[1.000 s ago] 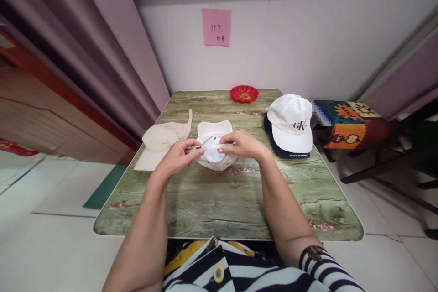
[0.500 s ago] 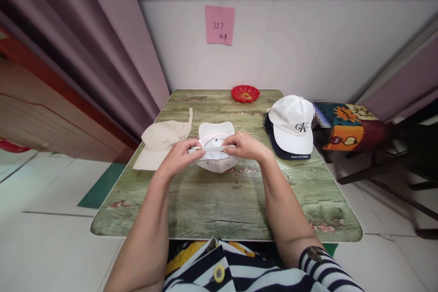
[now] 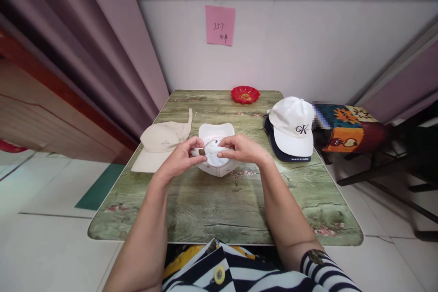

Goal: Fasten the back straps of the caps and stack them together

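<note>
A white baseball cap [image 3: 219, 166] lies upside down mid-table, its brim toward the wall and its inside facing up. My left hand [image 3: 181, 157] pinches the cap's back strap beside a small brown-gold buckle [image 3: 201, 151]. On the other side, my right hand [image 3: 241, 149] grips the strap between thumb and fingers. A beige cap [image 3: 159, 141] rests left of my left hand, its loose strap pointing up and away. To the right, a white cap with black letters [image 3: 290, 123] sits stacked on a dark navy cap [image 3: 297, 157].
A red scalloped dish [image 3: 245, 95] stands near the table's far edge. The green wood-patterned table [image 3: 219, 214] meets a white wall bearing a pink note [image 3: 220, 25]. Right of the table is a stool with a colourful cover [image 3: 349, 123]. A purple curtain [image 3: 102, 32] hangs at left.
The strap between my hands, stretched straight before, now sags and tilts, showing more of the buckle. My hands are slightly rotated; the other caps stay put.
</note>
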`<state>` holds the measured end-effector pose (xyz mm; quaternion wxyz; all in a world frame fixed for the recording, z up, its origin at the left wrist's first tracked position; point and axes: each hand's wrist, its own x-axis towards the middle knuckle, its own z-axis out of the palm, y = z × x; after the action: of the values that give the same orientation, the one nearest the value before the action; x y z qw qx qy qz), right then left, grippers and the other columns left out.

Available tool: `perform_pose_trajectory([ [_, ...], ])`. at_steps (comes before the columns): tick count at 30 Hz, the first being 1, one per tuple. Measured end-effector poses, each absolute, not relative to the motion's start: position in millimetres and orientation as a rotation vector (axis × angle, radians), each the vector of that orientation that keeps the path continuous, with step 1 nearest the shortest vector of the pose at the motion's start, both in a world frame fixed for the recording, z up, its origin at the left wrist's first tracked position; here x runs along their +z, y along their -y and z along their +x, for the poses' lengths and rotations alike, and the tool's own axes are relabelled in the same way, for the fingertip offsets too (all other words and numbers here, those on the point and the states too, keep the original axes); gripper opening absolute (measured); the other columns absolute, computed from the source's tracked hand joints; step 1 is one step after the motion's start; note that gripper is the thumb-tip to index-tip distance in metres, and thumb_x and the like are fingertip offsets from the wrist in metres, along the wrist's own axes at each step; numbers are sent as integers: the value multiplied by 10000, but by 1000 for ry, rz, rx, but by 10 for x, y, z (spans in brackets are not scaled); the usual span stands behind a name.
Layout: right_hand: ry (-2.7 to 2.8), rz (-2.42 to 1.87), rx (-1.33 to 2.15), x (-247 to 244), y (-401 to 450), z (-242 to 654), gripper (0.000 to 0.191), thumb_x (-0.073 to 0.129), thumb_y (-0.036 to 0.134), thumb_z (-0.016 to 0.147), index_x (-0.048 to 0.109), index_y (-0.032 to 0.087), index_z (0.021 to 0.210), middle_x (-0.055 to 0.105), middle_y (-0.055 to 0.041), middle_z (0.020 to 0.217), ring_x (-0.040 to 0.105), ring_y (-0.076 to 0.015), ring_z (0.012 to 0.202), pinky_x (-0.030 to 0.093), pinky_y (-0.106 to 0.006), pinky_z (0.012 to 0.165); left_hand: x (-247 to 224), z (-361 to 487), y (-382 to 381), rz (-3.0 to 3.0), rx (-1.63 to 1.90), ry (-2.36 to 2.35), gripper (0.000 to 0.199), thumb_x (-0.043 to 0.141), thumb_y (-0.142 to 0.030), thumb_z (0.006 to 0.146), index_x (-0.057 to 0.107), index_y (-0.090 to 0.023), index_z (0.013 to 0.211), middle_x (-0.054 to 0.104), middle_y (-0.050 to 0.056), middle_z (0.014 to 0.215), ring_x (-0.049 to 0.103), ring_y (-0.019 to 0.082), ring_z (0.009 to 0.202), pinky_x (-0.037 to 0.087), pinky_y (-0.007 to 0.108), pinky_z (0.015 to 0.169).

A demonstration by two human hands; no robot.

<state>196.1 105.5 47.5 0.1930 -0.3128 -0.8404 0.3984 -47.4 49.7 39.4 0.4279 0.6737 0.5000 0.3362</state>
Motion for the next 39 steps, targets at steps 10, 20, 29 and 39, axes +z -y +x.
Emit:
perform_pose_trajectory([
  [10, 2217, -770, 1105, 403, -1067, 1847, 250, 637, 364, 881, 750, 163, 976, 701, -2, 817, 559, -119, 726, 365, -211, 686, 432, -383, -529, 2166, 911, -1395, 162, 694, -269, 826, 685, -199, 972, 655, 34, 968, 559, 137, 747, 420, 247, 673],
  [20, 2223, -869, 1193, 290, -1074, 1765, 200, 684, 341, 840, 758, 157, 862, 635, 20, 682, 508, -100, 642, 333, -198, 615, 487, -479, -533, 2244, 626, -1406, 96, 659, -238, 831, 671, -207, 921, 658, 0, 826, 577, 150, 731, 391, 249, 654],
  [29, 2222, -972, 1333, 300, -950, 1918, 231, 592, 342, 885, 735, 161, 878, 550, 39, 627, 442, -93, 577, 299, -205, 548, 411, -682, -531, 2066, 612, -1294, 160, 641, -299, 854, 668, -199, 975, 649, 8, 857, 546, 144, 719, 396, 249, 652],
  [39, 2194, -1316, 792, 232, -1047, 1851, 240, 576, 377, 928, 746, 208, 919, 699, -7, 783, 567, -137, 704, 318, -242, 649, 315, -800, -817, 2139, 778, -1416, 231, 628, -379, 874, 663, -208, 1025, 668, 47, 966, 598, 189, 826, 432, 283, 738],
])
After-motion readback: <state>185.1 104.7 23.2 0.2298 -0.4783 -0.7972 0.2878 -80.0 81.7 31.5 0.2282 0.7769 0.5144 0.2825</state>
